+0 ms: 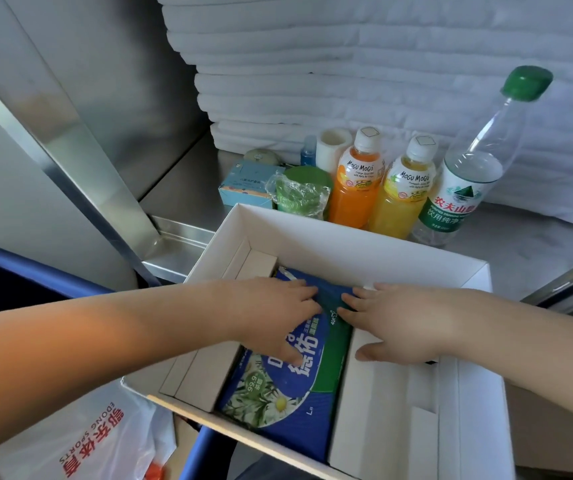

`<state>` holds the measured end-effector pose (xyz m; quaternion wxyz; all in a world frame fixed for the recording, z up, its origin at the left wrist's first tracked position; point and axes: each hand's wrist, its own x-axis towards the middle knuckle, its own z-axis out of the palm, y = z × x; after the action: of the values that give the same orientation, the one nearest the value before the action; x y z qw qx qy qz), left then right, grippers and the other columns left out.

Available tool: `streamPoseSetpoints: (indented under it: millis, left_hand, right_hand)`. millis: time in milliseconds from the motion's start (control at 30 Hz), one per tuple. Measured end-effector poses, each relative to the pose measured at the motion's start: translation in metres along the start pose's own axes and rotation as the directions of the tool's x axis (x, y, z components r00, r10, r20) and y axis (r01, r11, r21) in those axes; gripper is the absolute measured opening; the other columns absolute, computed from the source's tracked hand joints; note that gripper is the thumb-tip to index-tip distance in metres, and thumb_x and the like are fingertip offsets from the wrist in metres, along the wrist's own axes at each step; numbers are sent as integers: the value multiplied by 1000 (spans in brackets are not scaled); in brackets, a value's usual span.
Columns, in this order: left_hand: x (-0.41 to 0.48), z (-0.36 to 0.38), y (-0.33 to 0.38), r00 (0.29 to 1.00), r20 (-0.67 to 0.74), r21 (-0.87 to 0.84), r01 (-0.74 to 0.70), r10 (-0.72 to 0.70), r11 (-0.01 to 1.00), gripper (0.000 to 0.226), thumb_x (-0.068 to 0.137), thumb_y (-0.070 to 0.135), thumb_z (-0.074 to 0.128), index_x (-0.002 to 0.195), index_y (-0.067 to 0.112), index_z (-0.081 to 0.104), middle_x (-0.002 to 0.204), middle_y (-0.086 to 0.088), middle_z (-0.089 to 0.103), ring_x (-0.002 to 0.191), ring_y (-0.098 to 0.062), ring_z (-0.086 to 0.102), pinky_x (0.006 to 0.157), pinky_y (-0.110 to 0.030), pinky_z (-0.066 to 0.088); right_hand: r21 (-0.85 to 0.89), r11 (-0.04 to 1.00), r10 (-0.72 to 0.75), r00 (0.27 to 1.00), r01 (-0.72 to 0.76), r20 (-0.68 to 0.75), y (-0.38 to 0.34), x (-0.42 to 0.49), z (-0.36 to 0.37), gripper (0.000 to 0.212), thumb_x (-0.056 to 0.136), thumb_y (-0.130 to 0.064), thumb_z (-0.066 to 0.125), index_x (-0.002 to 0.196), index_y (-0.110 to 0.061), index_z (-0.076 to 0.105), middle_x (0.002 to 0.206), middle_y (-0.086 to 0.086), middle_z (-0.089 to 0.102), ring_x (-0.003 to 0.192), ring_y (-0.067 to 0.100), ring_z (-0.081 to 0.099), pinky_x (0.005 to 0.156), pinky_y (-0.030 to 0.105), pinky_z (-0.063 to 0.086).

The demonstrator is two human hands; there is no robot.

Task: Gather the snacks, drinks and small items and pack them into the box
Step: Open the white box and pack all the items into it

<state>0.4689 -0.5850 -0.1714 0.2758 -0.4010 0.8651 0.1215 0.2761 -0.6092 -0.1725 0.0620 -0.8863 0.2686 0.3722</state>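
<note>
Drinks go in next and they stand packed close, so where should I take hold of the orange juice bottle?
Probably grip the orange juice bottle at its white cap and narrow neck, coming from above. It stands upright with the yellow juice bottle close on one side and the wrapped green cup on the other, so the body's sides look crowded, while the top stands free.

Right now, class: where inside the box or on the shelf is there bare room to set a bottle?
Free: the box floor right of the blue pack, near the right hand; and shelf right of the water bottle. Crowded: behind the box, among the juice bottles.
</note>
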Motion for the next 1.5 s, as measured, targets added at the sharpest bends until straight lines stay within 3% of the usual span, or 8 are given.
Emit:
streamPoseSetpoints:
  millis: [167,467,633,933,1100,1333,1400,1500]
  left_hand:
    - [7,9,-2,988,148,-11,40,-38,999,100,83,64,51,144,34,-22,152,-4,-29,143,-27,-13,114,-49,22]
    - [7,5,0,988,152,-18,44,-40,999,101,82,63,55,147,34,-16,155,-3,-22,144,-26,-9,113,-49,22]
    - [6,4,-1,983,182,-32,31,-25,999,102,82,54,61,146,35,-16,155,-3,-22,144,-26,-8,113,-49,21]
    - [1,11,1,983,183,-111,46,-25,993,105,84,50,63,144,35,-22,151,-2,-32,141,-24,-21,114,-47,15]
    - [-8,16,5,989,142,-84,43,-30,996,102,87,48,59,144,30,-24,151,-2,-31,142,-23,-17,116,-42,15]
    - [-10,16,6,984,175,-95,41,-23,995,100,88,48,57,145,28,-23,154,-1,-25,143,-21,-13,117,-41,13]
    - [-11,14,3,993,117,-63,37,-30,997,92,91,49,51,147,27,-18,156,-3,-19,144,-21,-10,117,-39,7]
    - [-21,4,-2,992,-125,35,34,-29,999,79,93,49,44,150,24,-5,158,-4,-1,144,-18,0,114,-34,0]
  right_hand:
    - [-38,999,7,1000,-6,22,0,-1,3,66,100,-44,30,150,-16,-3,158,10,-4,145,24,-4,117,40,10]
    - [-106,994,-14,1000,15,8,-3,3,-2,74,94,-43,46,150,-15,8,155,12,19,139,31,18,110,44,29]
    - [-131,991,-9,1000,12,22,-8,1,1,78,92,-40,51,151,-16,6,155,13,15,139,33,15,107,47,33]
    - [-25,1000,-18,1000,17,-26,-7,-2,8,83,92,-45,50,150,-15,0,158,12,0,144,28,-1,114,43,22]
    - [130,988,-70,992,84,-109,1,-10,-1,69,94,-44,46,150,-24,12,155,7,17,140,24,20,110,40,30]
    - [40,995,-90,995,92,-40,-5,-6,3,70,95,-40,44,151,-20,7,157,7,13,144,24,10,111,43,28]
    - [64,993,-88,990,95,-113,-3,-12,-2,61,96,-37,43,150,-21,18,152,7,27,139,24,22,107,42,32]
    - [82,986,-98,903,145,-418,6,-28,-12,46,96,-34,44,141,-26,39,141,-3,40,129,14,36,103,33,37]
